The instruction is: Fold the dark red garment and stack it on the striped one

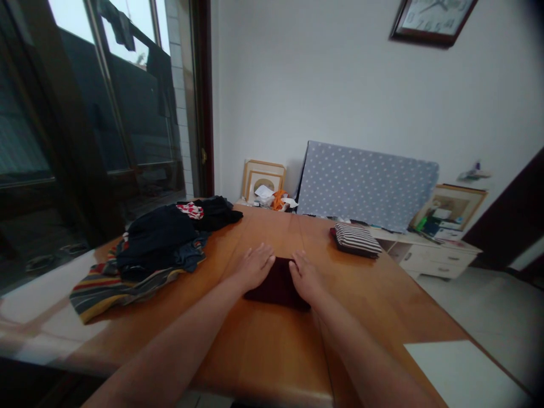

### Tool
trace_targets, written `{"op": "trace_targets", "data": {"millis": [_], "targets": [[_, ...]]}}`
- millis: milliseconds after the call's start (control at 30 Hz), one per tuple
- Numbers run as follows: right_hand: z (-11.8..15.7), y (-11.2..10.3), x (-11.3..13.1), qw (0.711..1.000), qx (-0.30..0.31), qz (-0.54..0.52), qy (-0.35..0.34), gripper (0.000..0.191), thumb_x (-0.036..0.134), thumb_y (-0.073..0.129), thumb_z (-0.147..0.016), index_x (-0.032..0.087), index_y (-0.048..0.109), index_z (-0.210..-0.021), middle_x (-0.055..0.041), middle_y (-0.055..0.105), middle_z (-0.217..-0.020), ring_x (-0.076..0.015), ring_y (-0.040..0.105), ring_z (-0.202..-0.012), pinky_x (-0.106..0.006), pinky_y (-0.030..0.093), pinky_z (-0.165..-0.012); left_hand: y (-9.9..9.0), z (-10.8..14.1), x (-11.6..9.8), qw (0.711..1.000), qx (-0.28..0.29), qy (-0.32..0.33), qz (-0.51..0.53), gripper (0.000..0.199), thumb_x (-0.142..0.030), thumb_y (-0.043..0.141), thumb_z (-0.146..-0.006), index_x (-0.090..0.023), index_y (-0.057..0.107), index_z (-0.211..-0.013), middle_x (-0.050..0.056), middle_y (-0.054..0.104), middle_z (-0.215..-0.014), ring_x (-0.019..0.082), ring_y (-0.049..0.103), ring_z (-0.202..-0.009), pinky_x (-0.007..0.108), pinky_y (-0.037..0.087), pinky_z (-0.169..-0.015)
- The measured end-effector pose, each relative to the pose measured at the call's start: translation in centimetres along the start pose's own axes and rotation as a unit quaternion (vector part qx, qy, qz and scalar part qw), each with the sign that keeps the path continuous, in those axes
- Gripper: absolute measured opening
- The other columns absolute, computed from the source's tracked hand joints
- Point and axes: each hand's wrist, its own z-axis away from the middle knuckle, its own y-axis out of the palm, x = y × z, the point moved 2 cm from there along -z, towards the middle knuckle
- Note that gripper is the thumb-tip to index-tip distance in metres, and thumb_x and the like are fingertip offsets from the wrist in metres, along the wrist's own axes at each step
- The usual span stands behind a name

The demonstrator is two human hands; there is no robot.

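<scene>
A dark maroon folded cloth (277,285) lies flat on the wooden table (272,340), near its middle. My left hand (256,266) rests on the cloth's left edge, palm down, with its fingers stretched forward. On the right edge of the cloth lies my right hand (304,276), its fingers also extended. Neither hand is wrapped round anything. To the right and further back is a folded stack with a black-and-white striped cloth (357,238) on top. A loose heap of dark clothes (157,241) lies on the left, with a multicoloured striped garment (108,292) under it.
A white sheet (465,371) lies at the table's front right. Beyond the table are a panel under a dotted grey-blue cover (365,181), a white cabinet (442,258) and framed pictures (266,174). Glass doors stand at the left; a clock (433,20) hangs on the wall.
</scene>
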Motion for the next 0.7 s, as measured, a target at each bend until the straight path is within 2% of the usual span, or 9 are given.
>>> {"op": "trace_targets", "data": {"millis": [100, 200, 367, 567, 633, 700], "targets": [[0.0, 1.8, -0.4, 0.995, 0.089, 0.029, 0.021, 0.065, 0.047, 0.028, -0.101, 0.007, 0.041, -0.151, -0.0157, 0.034, -0.160, -0.0277, 0.021, -0.152, -0.045, 0.020, -0.122, 1.1, -0.3, -0.1, 0.996, 0.063, -0.008, -0.061, 0.064, -0.059, 0.025, -0.099, -0.025, 0.048, -0.148, 0.007, 0.037, -0.160, 0.027, 0.017, -0.153, 0.056, 0.005, -0.122], [-0.1, 3.0, -1.3, 0.992, 0.119, 0.030, 0.040, 0.067, 0.047, 0.024, -0.102, 0.006, 0.037, -0.153, -0.0164, 0.028, -0.162, -0.0274, 0.015, -0.153, -0.045, 0.018, -0.123, 1.9, -0.8, 0.4, 0.994, 0.078, -0.021, -0.079, 0.065, -0.059, 0.025, -0.099, -0.024, 0.048, -0.148, 0.009, 0.037, -0.160, 0.028, 0.018, -0.153, 0.059, 0.003, -0.121], [0.1, 3.3, -1.6, 0.994, 0.096, 0.021, 0.054, 0.066, 0.047, 0.022, -0.102, 0.008, 0.035, -0.155, -0.0139, 0.024, -0.164, -0.0260, 0.010, -0.154, -0.045, 0.015, -0.123, 2.2, -0.9, 0.9, 0.994, 0.068, -0.030, -0.080, 0.064, -0.059, 0.022, -0.099, -0.026, 0.048, -0.148, 0.009, 0.036, -0.161, 0.028, 0.019, -0.153, 0.059, 0.003, -0.121], [0.1, 3.4, -1.6, 0.993, 0.105, -0.013, 0.055, 0.066, 0.047, 0.025, -0.102, 0.008, 0.037, -0.154, -0.0152, 0.025, -0.163, -0.0272, 0.011, -0.154, -0.048, 0.016, -0.122, 1.6, -0.4, 0.1, 0.992, 0.082, -0.062, -0.068, 0.068, -0.062, 0.023, -0.098, -0.026, 0.038, -0.153, 0.008, 0.024, -0.165, 0.029, 0.011, -0.154, 0.060, 0.010, -0.120], [0.0, 3.0, -1.8, 0.993, 0.093, -0.042, 0.055, 0.067, 0.048, 0.030, -0.100, 0.007, 0.039, -0.152, -0.0164, 0.028, -0.162, -0.0281, 0.015, -0.153, -0.047, 0.017, -0.122, 1.2, -0.2, -0.1, 0.994, 0.061, -0.076, -0.046, 0.072, -0.062, 0.028, -0.096, -0.023, 0.032, -0.156, 0.010, 0.019, -0.166, 0.030, 0.012, -0.154, 0.056, 0.013, -0.121], [0.1, 2.2, -2.3, 0.992, 0.052, -0.089, 0.076, 0.066, 0.049, 0.039, -0.097, 0.009, 0.044, -0.150, -0.0171, 0.035, -0.159, -0.0290, 0.025, -0.151, -0.047, 0.021, -0.121, 0.6, 0.2, 0.0, 0.996, 0.013, -0.093, -0.008, 0.076, -0.061, 0.035, -0.095, -0.017, 0.031, -0.156, 0.015, 0.020, -0.166, 0.030, 0.016, -0.153, 0.049, 0.017, -0.121]]}}
